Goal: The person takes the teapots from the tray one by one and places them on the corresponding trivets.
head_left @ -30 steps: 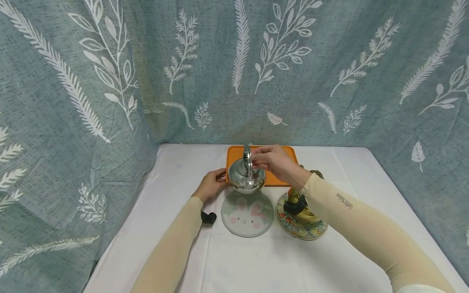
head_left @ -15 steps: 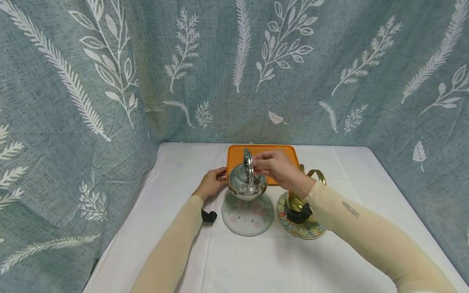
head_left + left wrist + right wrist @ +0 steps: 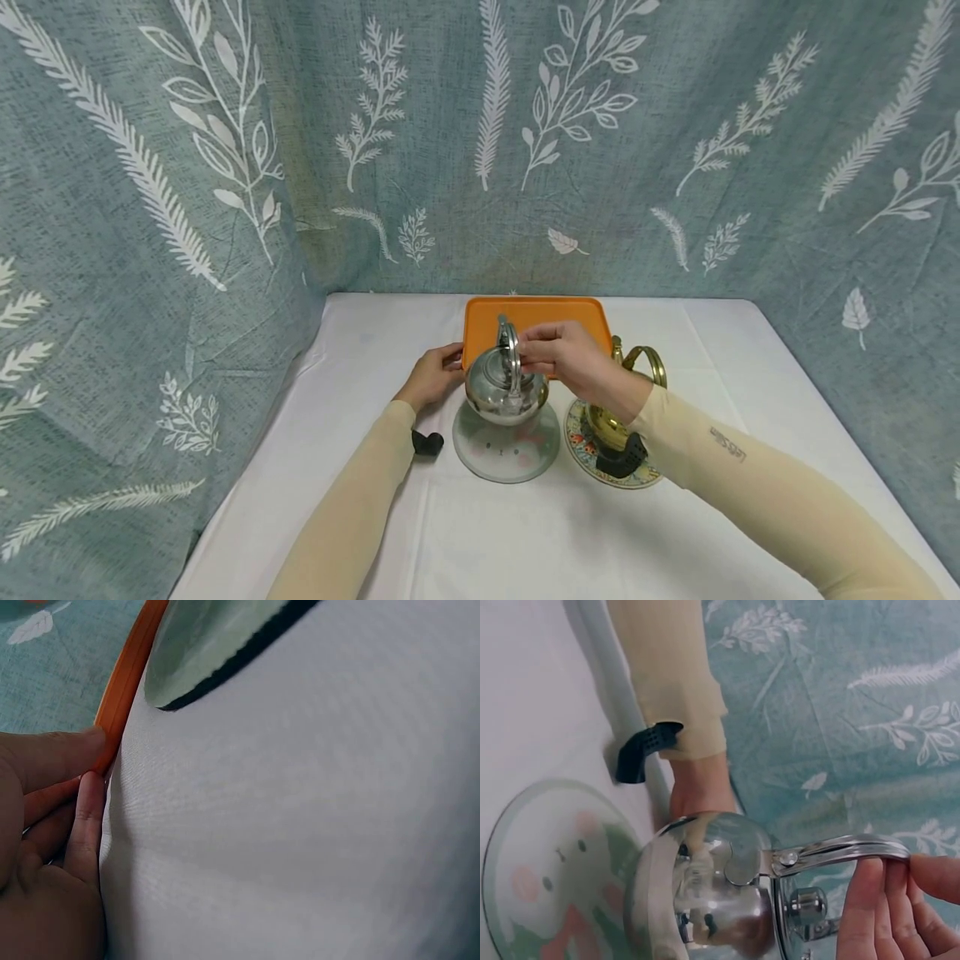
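Note:
My right hand [image 3: 566, 354] holds a shiny silver kettle [image 3: 498, 400] by its arched metal handle [image 3: 840, 851], thumb and fingers closing round it. The kettle hangs over the back part of a round grey-green mat [image 3: 506, 458] with a bunny face. I cannot tell whether its base touches the mat. At the left, my left hand [image 3: 431, 379] pinches the rim of an orange tray [image 3: 551, 312], thumb on one side and fingers on the other, plain in the left wrist view. Much of the tray's front edge is hidden behind the kettle and right hand.
A gold kettle [image 3: 607, 427] stands on a round patterned mat [image 3: 588, 458] at the right, partly covered by my right wrist and its black mount [image 3: 622, 458]. White cloth [image 3: 510, 542] covers the table. A teal leaf-patterned curtain [image 3: 450, 150] rises behind it.
The silver kettle has come toward me and lower, from the tray's front edge to over the bunny mat, with my right hand still on its handle. My left hand stays at the tray.

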`<move>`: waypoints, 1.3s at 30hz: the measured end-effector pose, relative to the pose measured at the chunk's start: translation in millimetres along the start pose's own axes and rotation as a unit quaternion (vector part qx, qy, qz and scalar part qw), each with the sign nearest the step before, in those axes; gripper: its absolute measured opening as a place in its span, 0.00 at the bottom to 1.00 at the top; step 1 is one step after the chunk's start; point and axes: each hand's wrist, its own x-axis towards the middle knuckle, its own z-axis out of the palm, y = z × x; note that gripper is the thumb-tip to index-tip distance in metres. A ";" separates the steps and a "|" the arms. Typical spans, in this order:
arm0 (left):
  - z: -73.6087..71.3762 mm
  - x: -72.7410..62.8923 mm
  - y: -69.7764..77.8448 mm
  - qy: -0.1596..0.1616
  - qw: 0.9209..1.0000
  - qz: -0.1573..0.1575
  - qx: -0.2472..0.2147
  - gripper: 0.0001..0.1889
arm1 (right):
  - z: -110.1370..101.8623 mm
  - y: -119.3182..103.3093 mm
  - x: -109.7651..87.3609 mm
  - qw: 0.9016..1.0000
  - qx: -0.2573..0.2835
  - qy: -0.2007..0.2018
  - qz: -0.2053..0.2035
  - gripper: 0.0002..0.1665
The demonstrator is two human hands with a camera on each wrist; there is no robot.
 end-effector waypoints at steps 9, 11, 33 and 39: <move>0.4 -0.2 0.0 -0.002 1.000 -0.004 -0.005 0.34 | 0.2 9.9 -14.9 1.000 -0.004 -0.006 0.002 0.15; 0.2 0.8 -0.2 -0.002 1.000 -0.001 -0.007 0.34 | 1.5 12.6 -17.4 1.000 -0.002 -0.011 0.001 0.14; -1.0 2.5 -1.8 -0.007 1.000 -0.019 -0.020 0.35 | 7.8 31.8 -27.7 0.999 -0.012 -0.034 -0.006 0.13; -0.5 2.6 -0.9 -0.006 1.000 -0.019 -0.018 0.35 | 6.6 38.2 -27.2 0.999 -0.016 -0.034 0.001 0.14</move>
